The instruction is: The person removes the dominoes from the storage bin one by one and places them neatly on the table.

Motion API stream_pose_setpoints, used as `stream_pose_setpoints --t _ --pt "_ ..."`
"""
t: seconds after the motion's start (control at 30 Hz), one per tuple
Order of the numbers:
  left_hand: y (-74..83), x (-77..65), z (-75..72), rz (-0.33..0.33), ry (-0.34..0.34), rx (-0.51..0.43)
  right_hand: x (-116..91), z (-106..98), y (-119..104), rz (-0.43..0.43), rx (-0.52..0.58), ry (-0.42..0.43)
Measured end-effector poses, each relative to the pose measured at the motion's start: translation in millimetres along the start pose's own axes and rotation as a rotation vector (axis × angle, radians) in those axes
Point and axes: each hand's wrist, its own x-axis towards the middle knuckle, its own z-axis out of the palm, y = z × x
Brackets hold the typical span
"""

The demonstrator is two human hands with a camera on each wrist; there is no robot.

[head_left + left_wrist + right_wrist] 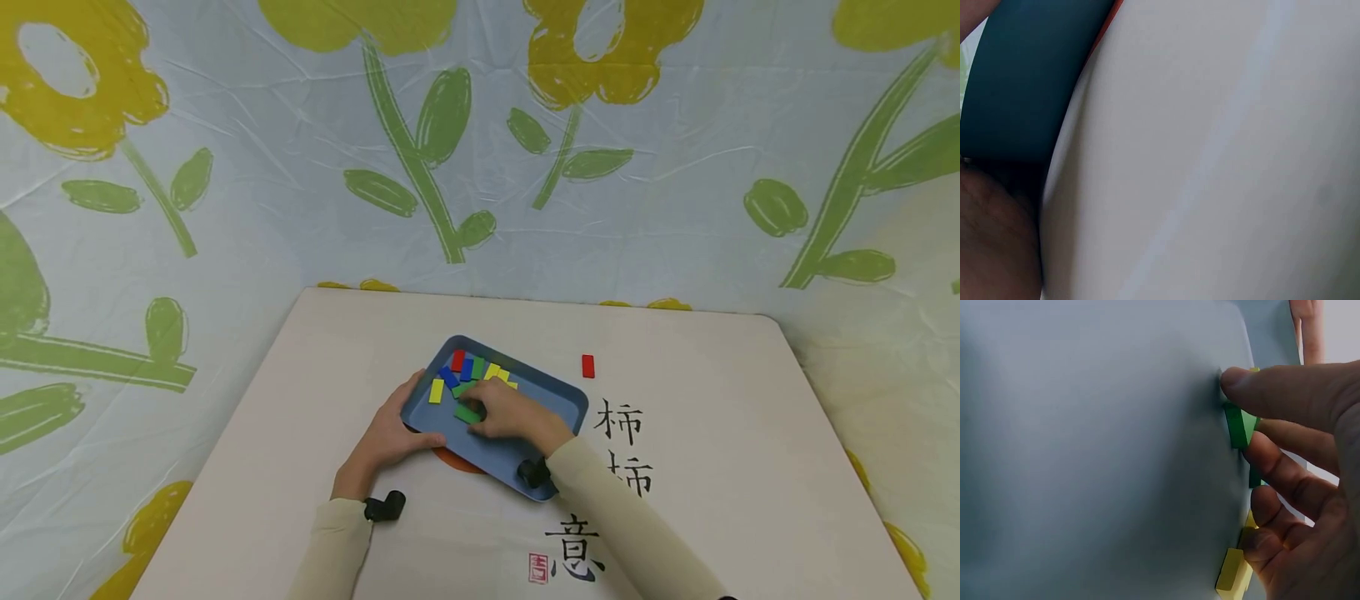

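Observation:
A blue-grey tray (pixel 543 398) lies slanted on the table, holding several small red, blue, green and yellow blocks towards its far left end. My left hand (pixel 390 429) holds the tray's left corner, thumb along the near rim and fingers at the left side. The left wrist view shows the tray's dark outer wall (pixel 1022 81) beside part of that hand. Over the tray, my right hand (pixel 510 410) pinches a green block (pixel 1239 425) between thumb and fingers. Another green block (pixel 462 389) lies just beyond it. Under the curled fingers sit yellow blocks (pixel 1232 572).
A lone red block (pixel 588 367) rests on the table beyond the tray's right end. Black characters (pixel 576 546) and a partly covered orange print (pixel 459 461) mark the pale table cover (pixel 705 400). Flower-patterned cloth (pixel 675 183) hangs behind the table.

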Motion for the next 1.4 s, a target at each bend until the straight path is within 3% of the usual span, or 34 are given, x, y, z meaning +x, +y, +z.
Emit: stream_pose_setpoints --t 0.27,0.7,1.03,1.4 --pt "2.3 0.1 0.4 -0.001 0.002 0.005 -3 -3 0 -0.059 0.004 -0.024" --pt "2.0 -0.6 0.9 0.000 -0.001 0.001 -6 -6 -4 -0.023 0.036 -0.031" --pt "0.8 -1.1 1.6 0.004 0.007 -0.006 -8 -11 5 -0.015 0.028 0.065" --pt "-0.7 -0.5 1.2 -0.009 0.007 0.016 -25 -48 26 0.070 0.028 0.169"
